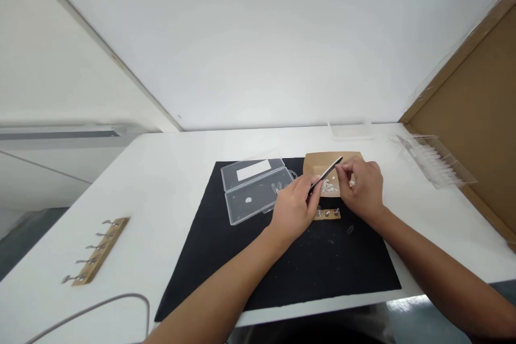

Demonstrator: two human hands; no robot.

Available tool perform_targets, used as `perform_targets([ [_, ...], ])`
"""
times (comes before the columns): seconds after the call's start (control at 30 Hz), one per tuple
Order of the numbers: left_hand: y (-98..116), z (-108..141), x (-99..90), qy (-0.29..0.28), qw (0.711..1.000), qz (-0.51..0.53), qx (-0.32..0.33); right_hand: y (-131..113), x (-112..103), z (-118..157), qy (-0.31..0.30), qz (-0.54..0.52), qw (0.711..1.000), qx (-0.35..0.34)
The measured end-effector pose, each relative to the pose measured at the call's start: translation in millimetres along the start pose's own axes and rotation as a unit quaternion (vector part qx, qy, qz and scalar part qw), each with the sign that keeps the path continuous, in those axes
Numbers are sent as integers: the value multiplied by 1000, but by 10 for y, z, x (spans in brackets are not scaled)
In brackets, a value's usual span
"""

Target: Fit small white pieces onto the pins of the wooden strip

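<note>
My left hand (296, 201) is closed around the lower end of a nail file (329, 170), dark with a pale face, which slants up to the right. My right hand (363, 185) is pinched close to the file's upper part; whatever its fingertips grip is too small or hidden to make out. Behind and below them is a brown paper tray (316, 160) with small white pieces (329, 186) in it. Under the hands lies a short wooden strip (331, 215) with small metal stands, partly covered by my left hand. A clear nail tip (350, 230) rests on the black mat (322, 274).
An open clear plastic case (245, 216) lies left of my left hand. Farther left, a wooden strip (102, 252) carries several metal stands, near a grey cable (121, 296). At right stands a clear box of nail tips (437, 164) beside a cardboard wall (475, 91).
</note>
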State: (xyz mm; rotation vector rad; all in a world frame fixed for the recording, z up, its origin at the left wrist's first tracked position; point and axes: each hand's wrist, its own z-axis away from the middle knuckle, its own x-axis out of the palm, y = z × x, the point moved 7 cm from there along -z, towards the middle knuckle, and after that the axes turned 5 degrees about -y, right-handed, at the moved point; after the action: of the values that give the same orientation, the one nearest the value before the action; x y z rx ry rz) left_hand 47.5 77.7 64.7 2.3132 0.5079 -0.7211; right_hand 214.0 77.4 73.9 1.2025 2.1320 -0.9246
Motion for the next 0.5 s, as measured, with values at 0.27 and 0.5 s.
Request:
perform_targets([
  [0.27, -22, -9, 7, -4, 1000, 6, -15, -42, -6, -13, 16, -3, 1000, -23],
  [0.5, -40, -21, 22, 6, 1000, 6, -20, -78, 9, -28, 15, 2, 999, -30],
])
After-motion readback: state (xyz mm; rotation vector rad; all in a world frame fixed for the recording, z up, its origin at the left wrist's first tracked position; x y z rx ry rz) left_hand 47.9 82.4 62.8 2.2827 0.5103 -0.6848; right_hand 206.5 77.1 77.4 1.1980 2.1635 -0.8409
